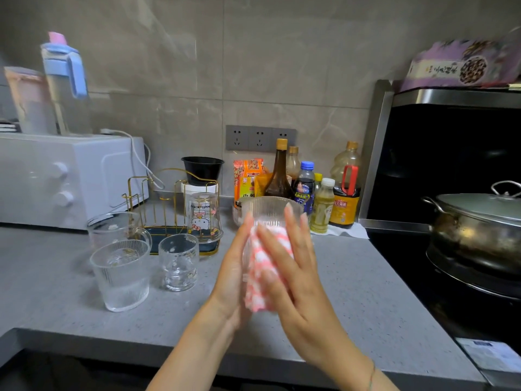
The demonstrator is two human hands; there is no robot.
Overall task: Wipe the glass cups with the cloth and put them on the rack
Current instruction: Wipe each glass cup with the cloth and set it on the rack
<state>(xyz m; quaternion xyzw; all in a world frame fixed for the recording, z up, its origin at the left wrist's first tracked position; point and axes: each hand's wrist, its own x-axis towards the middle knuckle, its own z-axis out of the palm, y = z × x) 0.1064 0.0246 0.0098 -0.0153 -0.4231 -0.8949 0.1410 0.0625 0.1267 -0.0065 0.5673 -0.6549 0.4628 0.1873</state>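
Observation:
I hold a ribbed glass cup (269, 210) upright above the counter's middle. My left hand (234, 266) grips its left side. My right hand (293, 266) presses a pink and white checked cloth (262, 277) against the cup's front wall. A gold wire rack (169, 201) on a dark tray stands at the back left, with a cartoon-printed glass (204, 218) upside down on it. On the counter in front of the rack stand a ribbed glass (121, 277), a small embossed glass (178, 261) and a handled glass mug (114, 228).
A white toaster oven (64, 176) stands at the far left with bottles on top. Sauce bottles (318, 190) and snack packets line the back wall. A steel pot (476, 227) sits on the black stove at the right. The grey counter's front edge (141, 345) runs below my arms.

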